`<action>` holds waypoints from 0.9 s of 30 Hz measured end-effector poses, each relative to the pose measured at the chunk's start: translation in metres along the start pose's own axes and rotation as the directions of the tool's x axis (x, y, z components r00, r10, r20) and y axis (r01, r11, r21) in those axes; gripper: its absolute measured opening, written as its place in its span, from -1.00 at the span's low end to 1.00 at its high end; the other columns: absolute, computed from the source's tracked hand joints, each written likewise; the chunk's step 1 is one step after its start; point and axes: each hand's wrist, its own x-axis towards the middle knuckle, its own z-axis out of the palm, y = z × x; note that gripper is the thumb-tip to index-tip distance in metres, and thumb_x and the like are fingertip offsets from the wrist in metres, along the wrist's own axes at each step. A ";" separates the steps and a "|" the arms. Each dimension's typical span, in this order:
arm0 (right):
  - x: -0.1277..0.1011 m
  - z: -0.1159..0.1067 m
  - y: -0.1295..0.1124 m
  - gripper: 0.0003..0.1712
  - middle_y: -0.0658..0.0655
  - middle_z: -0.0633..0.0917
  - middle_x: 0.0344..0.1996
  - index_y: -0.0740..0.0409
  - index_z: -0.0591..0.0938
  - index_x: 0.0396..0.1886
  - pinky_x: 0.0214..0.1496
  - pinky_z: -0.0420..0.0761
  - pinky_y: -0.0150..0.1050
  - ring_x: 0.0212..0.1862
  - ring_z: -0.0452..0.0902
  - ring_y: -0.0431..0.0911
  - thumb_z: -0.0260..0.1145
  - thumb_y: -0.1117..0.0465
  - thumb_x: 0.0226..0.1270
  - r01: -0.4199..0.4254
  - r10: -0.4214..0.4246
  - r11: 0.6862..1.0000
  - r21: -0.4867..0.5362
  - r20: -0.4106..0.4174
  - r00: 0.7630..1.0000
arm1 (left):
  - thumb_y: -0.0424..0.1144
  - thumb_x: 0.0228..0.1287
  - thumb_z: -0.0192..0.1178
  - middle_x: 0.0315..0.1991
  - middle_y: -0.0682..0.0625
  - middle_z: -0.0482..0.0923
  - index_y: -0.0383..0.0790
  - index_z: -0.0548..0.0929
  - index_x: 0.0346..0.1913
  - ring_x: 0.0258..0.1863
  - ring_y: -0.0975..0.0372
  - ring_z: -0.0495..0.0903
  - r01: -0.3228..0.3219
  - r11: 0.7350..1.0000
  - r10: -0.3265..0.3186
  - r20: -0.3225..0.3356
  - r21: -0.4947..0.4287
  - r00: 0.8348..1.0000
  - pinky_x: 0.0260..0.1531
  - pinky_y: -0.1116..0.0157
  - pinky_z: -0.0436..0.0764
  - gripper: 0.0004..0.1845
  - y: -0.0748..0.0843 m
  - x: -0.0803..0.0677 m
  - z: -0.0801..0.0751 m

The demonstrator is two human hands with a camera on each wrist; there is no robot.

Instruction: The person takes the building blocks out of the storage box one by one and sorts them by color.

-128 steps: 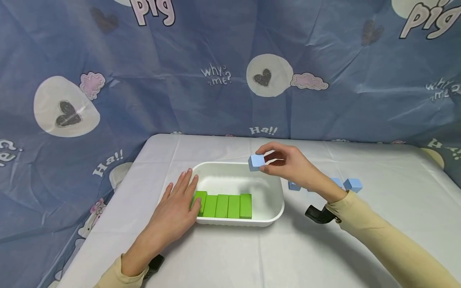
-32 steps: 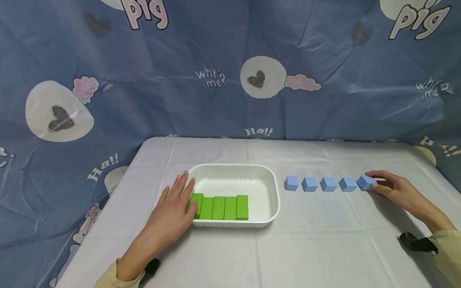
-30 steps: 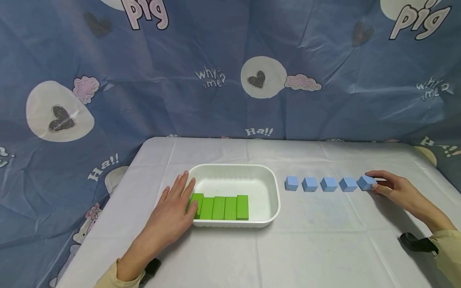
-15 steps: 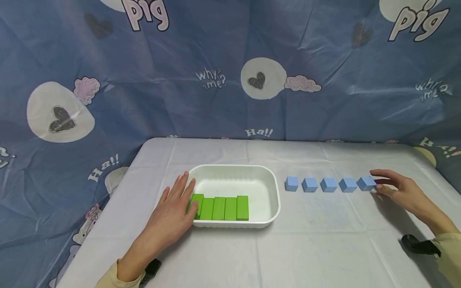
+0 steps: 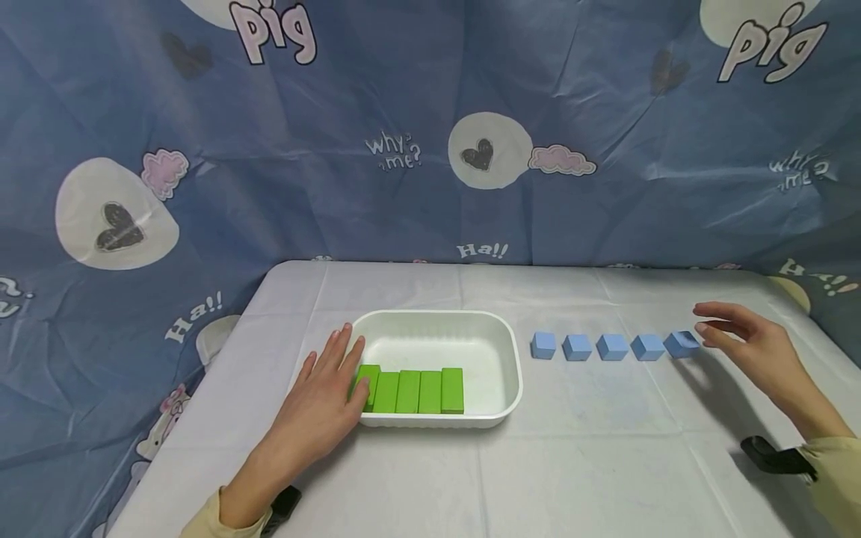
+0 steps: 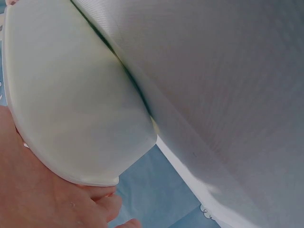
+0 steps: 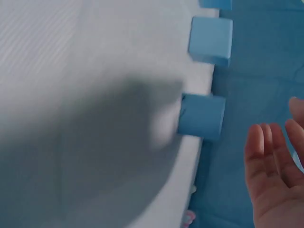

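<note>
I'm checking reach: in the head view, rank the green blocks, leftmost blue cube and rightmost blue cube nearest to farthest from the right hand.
1. Rightmost blue cube, left of the right hand
2. Leftmost blue cube, right of the tray
3. Green blocks, inside the tray

Tray: plain white. Blocks along its near side: bright green. To the right I see a row of light-blue cubes. Tablecloth: white. Far backdrop: blue, printed with white lettering, pale discs, dark hearts, pink clouds. My sleeves are cream, my wrist straps black.
</note>
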 end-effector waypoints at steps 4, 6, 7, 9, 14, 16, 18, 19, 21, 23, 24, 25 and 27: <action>0.003 0.006 -0.013 -0.58 -0.22 0.61 0.01 0.22 0.54 0.23 -0.19 0.54 -0.59 -0.05 0.55 -0.49 0.29 0.27 0.41 0.008 -0.008 0.999 0.046 0.012 1.000 | -0.07 0.51 -0.09 0.57 -0.16 -0.11 -0.29 0.20 0.51 0.54 0.02 -0.13 -0.002 1.000 0.002 0.000 0.004 1.000 0.39 -0.15 -0.04 -0.38 -0.001 0.000 0.000; 0.004 0.008 -0.020 -0.57 -0.16 0.62 0.03 0.25 0.53 0.24 -0.17 0.54 -0.59 -0.04 0.56 -0.47 0.29 0.27 0.41 0.017 -0.019 0.998 0.064 0.023 1.000 | -0.07 0.51 -0.09 0.57 -0.16 -0.11 -0.29 0.20 0.51 0.54 0.03 -0.14 -0.003 1.000 0.003 0.001 0.002 1.000 0.39 -0.15 -0.05 -0.38 -0.001 0.000 0.000; 0.004 0.010 -0.023 -0.56 -0.11 0.63 0.04 0.27 0.53 0.24 -0.15 0.53 -0.59 -0.04 0.57 -0.44 0.28 0.28 0.41 0.030 -0.032 0.997 0.071 0.028 0.999 | -0.07 0.51 -0.09 0.57 -0.16 -0.11 -0.29 0.19 0.51 0.54 0.03 -0.14 -0.003 1.000 0.003 0.001 0.002 1.000 0.39 -0.15 -0.05 -0.38 -0.001 0.000 -0.001; 0.006 0.015 -0.030 -0.58 -0.10 0.64 0.04 0.29 0.53 0.23 -0.12 0.51 -0.61 -0.04 0.58 -0.42 0.27 0.31 0.41 0.047 -0.049 0.996 0.082 0.024 0.999 | -0.07 0.52 -0.10 0.57 -0.15 -0.12 -0.29 0.19 0.51 0.54 0.03 -0.14 -0.002 1.000 0.002 0.003 -0.002 1.000 0.39 -0.15 -0.05 -0.38 -0.001 0.000 0.000; 0.010 0.030 -0.048 -0.60 -0.11 0.67 -0.01 0.40 0.53 0.19 -0.14 0.57 -0.55 -0.08 0.64 -0.35 0.25 0.46 0.37 0.132 -0.137 0.978 0.163 0.019 0.990 | -0.07 0.52 -0.10 0.57 -0.15 -0.12 -0.29 0.18 0.52 0.54 0.03 -0.15 -0.001 1.000 0.001 0.003 -0.006 1.000 0.39 -0.13 -0.07 -0.37 -0.001 0.000 0.000; 0.011 0.036 -0.057 -0.61 -0.04 0.68 -0.01 0.44 0.52 0.18 -0.13 0.59 -0.51 -0.09 0.66 -0.30 0.24 0.49 0.36 0.162 -0.171 0.966 0.204 0.028 0.985 | -0.07 0.52 -0.10 0.57 -0.15 -0.12 -0.29 0.18 0.52 0.54 0.03 -0.15 -0.002 1.000 0.002 0.002 -0.006 1.000 0.39 -0.14 -0.06 -0.37 -0.001 0.000 0.000; 0.012 0.041 -0.065 -0.60 0.02 0.68 0.01 0.45 0.53 0.17 -0.11 0.59 -0.50 -0.08 0.65 -0.26 0.24 0.50 0.35 0.174 -0.187 0.956 0.238 0.036 0.982 | -0.07 0.52 -0.10 0.57 -0.15 -0.12 -0.29 0.18 0.52 0.54 0.03 -0.15 -0.003 1.000 0.003 0.002 -0.008 1.000 0.39 -0.14 -0.06 -0.38 -0.001 0.000 0.000; 0.012 0.044 -0.069 -0.60 0.05 0.67 0.01 0.46 0.52 0.17 -0.11 0.60 -0.48 -0.07 0.65 -0.23 0.24 0.51 0.34 0.177 -0.194 0.950 0.256 0.039 0.980 | -0.07 0.52 -0.10 0.57 -0.15 -0.12 -0.29 0.19 0.51 0.54 0.03 -0.15 -0.003 1.000 0.003 0.001 -0.009 1.000 0.39 -0.14 -0.06 -0.38 -0.002 0.000 0.000; 0.011 0.049 -0.078 -0.59 0.05 0.67 0.02 0.44 0.53 0.18 -0.10 0.60 -0.47 -0.06 0.64 -0.22 0.25 0.50 0.34 0.188 -0.205 0.948 0.259 0.041 0.978 | -0.07 0.52 -0.09 0.57 -0.15 -0.11 -0.29 0.19 0.51 0.54 0.03 -0.15 -0.004 1.000 0.004 0.000 -0.008 1.000 0.39 -0.14 -0.06 -0.38 -0.002 0.000 0.000; 0.010 0.055 -0.086 -0.59 0.06 0.66 0.02 0.43 0.53 0.18 -0.09 0.61 -0.44 -0.05 0.64 -0.19 0.25 0.50 0.34 0.189 -0.209 0.942 0.276 0.046 0.977 | -0.07 0.51 -0.09 0.57 -0.15 -0.11 -0.30 0.19 0.51 0.54 0.04 -0.15 -0.005 1.000 0.005 0.000 -0.006 1.000 0.39 -0.13 -0.06 -0.38 -0.002 0.000 0.000; 0.010 0.058 -0.090 -0.59 0.07 0.66 0.03 0.42 0.53 0.18 -0.08 0.61 -0.43 -0.05 0.64 -0.18 0.25 0.50 0.34 0.189 -0.211 0.940 0.285 0.049 0.976 | -0.08 0.51 -0.09 0.57 -0.16 -0.11 -0.30 0.19 0.51 0.54 0.03 -0.14 -0.005 1.000 0.005 -0.002 -0.003 1.000 0.39 -0.13 -0.06 -0.38 -0.002 0.000 0.000; 0.009 0.061 -0.094 -0.59 0.07 0.65 0.03 0.42 0.53 0.19 -0.07 0.61 -0.42 -0.04 0.64 -0.17 0.25 0.50 0.34 0.189 -0.214 0.936 0.295 0.053 0.975 | -0.08 0.51 -0.09 0.57 -0.16 -0.10 -0.30 0.19 0.51 0.54 0.04 -0.14 -0.004 1.000 0.004 -0.002 0.001 1.000 0.39 -0.13 -0.06 -0.37 -0.002 0.000 0.000; 0.008 0.066 -0.101 -0.59 0.09 0.65 0.04 0.39 0.54 0.19 -0.05 0.60 -0.43 -0.04 0.64 -0.15 0.25 0.48 0.35 0.191 -0.218 0.935 0.299 0.062 0.974 | -0.08 0.51 -0.09 0.57 -0.16 -0.10 -0.31 0.18 0.51 0.54 0.04 -0.14 -0.001 1.000 0.001 -0.001 0.007 1.000 0.40 -0.12 -0.06 -0.37 -0.001 0.000 0.000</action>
